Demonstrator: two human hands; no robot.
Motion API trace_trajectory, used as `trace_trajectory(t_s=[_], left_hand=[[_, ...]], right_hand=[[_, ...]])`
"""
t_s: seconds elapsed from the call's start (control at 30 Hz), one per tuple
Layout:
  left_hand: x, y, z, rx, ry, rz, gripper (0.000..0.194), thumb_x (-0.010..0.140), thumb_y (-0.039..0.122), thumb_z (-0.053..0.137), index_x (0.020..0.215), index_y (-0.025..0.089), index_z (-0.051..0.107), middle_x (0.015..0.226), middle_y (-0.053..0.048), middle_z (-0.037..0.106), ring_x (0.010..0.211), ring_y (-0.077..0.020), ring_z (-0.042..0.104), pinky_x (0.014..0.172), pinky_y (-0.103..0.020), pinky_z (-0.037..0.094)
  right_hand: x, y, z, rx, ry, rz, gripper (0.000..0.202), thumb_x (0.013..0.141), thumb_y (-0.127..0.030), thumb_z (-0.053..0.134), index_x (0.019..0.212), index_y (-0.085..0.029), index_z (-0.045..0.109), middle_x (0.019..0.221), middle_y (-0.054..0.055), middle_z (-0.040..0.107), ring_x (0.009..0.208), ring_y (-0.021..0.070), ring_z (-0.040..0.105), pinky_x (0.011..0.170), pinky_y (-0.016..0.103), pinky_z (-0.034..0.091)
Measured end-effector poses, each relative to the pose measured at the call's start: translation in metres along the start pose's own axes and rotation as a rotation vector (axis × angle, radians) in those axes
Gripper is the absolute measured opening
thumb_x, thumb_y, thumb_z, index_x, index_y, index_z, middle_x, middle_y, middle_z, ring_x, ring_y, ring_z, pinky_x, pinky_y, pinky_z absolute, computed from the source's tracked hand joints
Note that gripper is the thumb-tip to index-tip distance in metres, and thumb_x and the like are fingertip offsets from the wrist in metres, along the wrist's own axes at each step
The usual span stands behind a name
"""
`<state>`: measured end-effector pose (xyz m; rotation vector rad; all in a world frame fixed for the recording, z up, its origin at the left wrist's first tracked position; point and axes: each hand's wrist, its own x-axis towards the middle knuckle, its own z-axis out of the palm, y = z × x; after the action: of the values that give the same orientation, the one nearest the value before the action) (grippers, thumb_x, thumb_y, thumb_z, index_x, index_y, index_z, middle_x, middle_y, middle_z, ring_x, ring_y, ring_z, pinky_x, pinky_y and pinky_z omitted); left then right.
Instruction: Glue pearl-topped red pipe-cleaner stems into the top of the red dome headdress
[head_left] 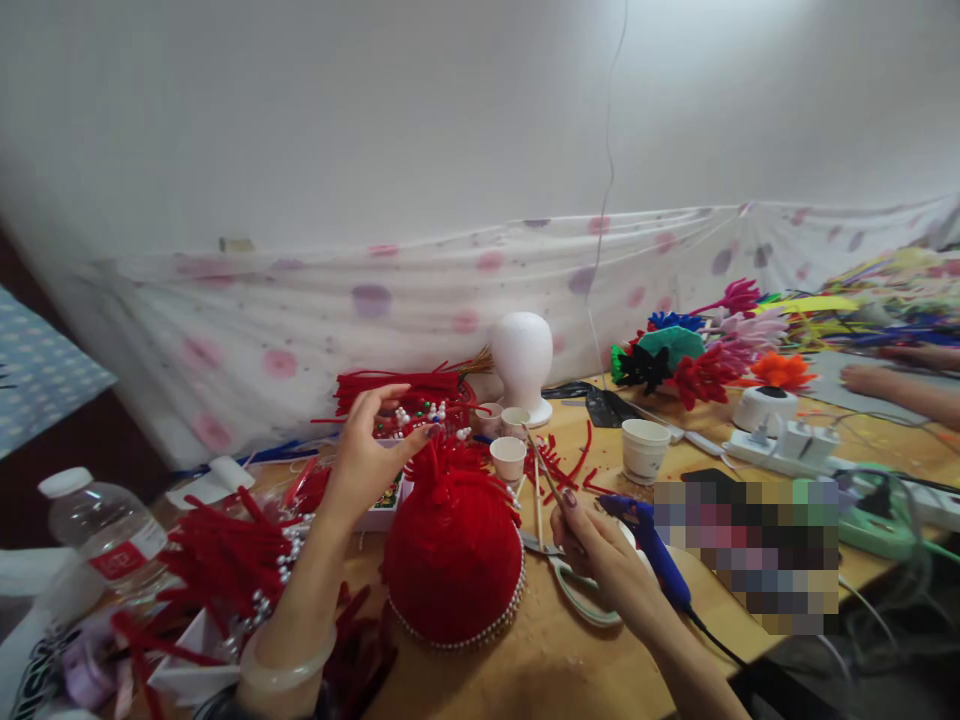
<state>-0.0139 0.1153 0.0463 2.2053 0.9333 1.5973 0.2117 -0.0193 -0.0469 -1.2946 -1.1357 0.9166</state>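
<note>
Sitting lower ctr, prob. for easy reach: red bead-edged dome (454, 560). L hand (366, 462) curves open by its top, thumb & fingers apart; R hand (600, 548) pinches thin tool (550, 472) near its end, prob. for control.

We look out from a single camera on the person's head, facing forward and tipped down across the wooden table (600, 665). It sits behind and above the left hand (367, 455) and right hand (592, 540) — both forearms enter from the bottom edge — with the red dome (454, 560) close in front, below centre. Our view is wide, running from the bottle (112, 530) at left to another person's hand (870, 382) at right, and the pale wall (300, 120) fills the top, farther off.
</note>
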Motion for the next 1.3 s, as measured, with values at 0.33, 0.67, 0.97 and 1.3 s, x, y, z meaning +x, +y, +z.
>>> trace_trajectory(t_s=[0.33,0.67,0.97,1.3], left_hand=[[-0.090,0.084,0.019,-0.009,-0.186,-0.163,0.037,0.083,0.040,0.068,0.115,0.022,0.062,0.095,-0.004,0.071,0.062,-0.0139,0.062,0.052,-0.025,0.052],[-0.108,0.083,0.036,-0.003,-0.211,-0.141,0.031,0.097,0.035,0.045,0.072,0.020,0.057,0.061,0.002,0.060,0.055,-0.0118,0.057,0.054,-0.022,0.043],[-0.116,0.089,0.055,-0.333,-0.489,-0.369,0.026,0.099,0.040,0.039,0.084,0.021,0.048,0.065,0.003,0.056,0.049,-0.0093,0.050,0.047,-0.020,0.040],[-0.136,0.091,0.063,-0.435,-0.382,-0.640,0.032,0.091,0.047,0.052,0.100,0.020,0.065,0.081,-0.004,0.063,0.069,-0.0164,0.060,0.061,-0.027,0.051]], right_hand=[[-0.047,0.011,0.011,0.003,-0.158,-0.091,0.051,0.090,-0.069,0.041,0.079,-0.021,0.054,0.065,-0.004,0.036,0.054,0.0099,0.030,0.046,0.021,0.024],[-0.065,0.013,0.005,-0.219,-0.176,-0.152,0.045,0.095,-0.059,0.037,0.077,-0.023,0.057,0.068,0.000,0.050,0.067,0.0157,0.046,0.062,0.025,0.037],[-0.071,0.034,0.010,0.092,-0.159,-0.013,0.049,0.093,-0.065,0.039,0.074,-0.020,0.051,0.060,-0.005,0.033,0.050,0.0084,0.026,0.045,0.022,0.020],[-0.071,0.039,-0.002,-0.066,0.023,-0.057,0.050,0.093,-0.065,0.036,0.074,-0.022,0.051,0.059,-0.003,0.040,0.053,0.0121,0.039,0.048,0.022,0.031]])
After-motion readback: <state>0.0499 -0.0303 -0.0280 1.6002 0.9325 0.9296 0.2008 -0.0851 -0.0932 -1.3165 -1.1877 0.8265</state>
